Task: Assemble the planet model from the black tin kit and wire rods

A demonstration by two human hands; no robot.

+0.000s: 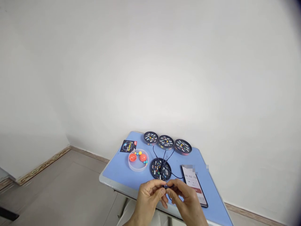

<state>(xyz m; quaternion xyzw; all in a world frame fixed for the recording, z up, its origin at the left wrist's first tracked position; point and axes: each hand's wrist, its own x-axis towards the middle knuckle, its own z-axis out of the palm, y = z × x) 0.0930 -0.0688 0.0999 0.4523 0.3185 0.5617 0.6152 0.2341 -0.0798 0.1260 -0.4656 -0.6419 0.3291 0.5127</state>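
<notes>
Above the table's near edge my left hand [149,196] and my right hand [185,199] meet, fingertips closed on a small dark piece [166,187]. Its exact kind is too small and too covered by the fingers to tell. Just beyond them lies a round black disc [154,168] printed with colourful planets and labels. Several thin black rods [172,174] rise and spread over this disc. Whether the piece in my fingers is joined to the rods cannot be seen.
Three similar round tins [166,142] line the back of the blue table [117,171]. At left, a clear round tray [138,169] holds red half-shells and small coloured balls, beside a black card [128,146]. A phone [195,185] showing a timer lies at right.
</notes>
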